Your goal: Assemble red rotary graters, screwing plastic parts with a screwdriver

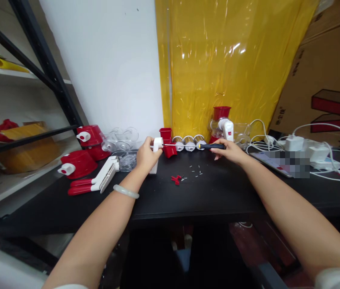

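My left hand [146, 155] is closed round a white plastic part [157, 149] standing on the black table [206, 192], with a red piece [170, 150] attached on its right side. My right hand [229, 150] grips the black handle of a screwdriver [210, 146] held level, its thin shaft pointing left into the red and white part. Several small white screws [196, 169] and a small red piece [176, 179] lie on the table just in front of the hands.
At the left lie red domed parts [78, 163], a white and red handle [97, 181] and clear plastic bowls [121, 141]. Three metal drums [189, 142] and an assembled red and white unit [222, 124] stand by the yellow curtain [227, 60]. Chargers and white cables [308, 150] crowd the right.
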`<state>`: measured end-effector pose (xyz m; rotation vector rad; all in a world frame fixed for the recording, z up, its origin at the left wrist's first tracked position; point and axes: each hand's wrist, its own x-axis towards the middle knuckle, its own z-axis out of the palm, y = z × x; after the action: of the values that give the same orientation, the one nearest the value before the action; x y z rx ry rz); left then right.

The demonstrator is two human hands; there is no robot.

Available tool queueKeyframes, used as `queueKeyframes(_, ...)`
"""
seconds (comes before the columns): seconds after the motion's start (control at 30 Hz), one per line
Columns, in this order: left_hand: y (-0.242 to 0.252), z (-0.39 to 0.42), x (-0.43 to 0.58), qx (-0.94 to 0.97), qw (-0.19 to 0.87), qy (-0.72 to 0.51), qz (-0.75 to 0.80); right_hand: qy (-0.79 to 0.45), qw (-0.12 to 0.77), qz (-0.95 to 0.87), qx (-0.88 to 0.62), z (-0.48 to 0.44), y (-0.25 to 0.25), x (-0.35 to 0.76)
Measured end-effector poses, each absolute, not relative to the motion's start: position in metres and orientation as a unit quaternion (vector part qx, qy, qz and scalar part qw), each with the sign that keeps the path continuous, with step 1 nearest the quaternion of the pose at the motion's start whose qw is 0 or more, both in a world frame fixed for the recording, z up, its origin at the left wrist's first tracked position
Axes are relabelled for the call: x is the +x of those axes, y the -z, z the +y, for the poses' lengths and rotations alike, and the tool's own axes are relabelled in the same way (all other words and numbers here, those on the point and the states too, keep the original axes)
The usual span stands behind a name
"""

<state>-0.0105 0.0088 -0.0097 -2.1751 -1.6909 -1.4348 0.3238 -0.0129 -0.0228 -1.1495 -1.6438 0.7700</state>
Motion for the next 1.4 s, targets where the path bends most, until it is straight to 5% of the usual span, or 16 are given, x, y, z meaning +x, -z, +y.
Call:
queueKeyframes(0.4, 0.013, 0.013, -0.012, -0.710, 0.001, 0.446, -0.545, -0.284, 0.440, -0.687, -0.505, -0.015, 0.021, 0.325)
queueKeyframes(0.67, 0.013, 0.010, -0.009, -0.711, -0.006, 0.456, -0.536, -0.327, 0.554, -0.623, -0.444, -0.019, 0.018, 0.320)
queueKeyframes(1.4, 0.015, 0.011, -0.010, -0.725, -0.006, 0.444, -0.527, -0.343, 0.486, -0.639, -0.487, -0.016, 0.016, 0.325)
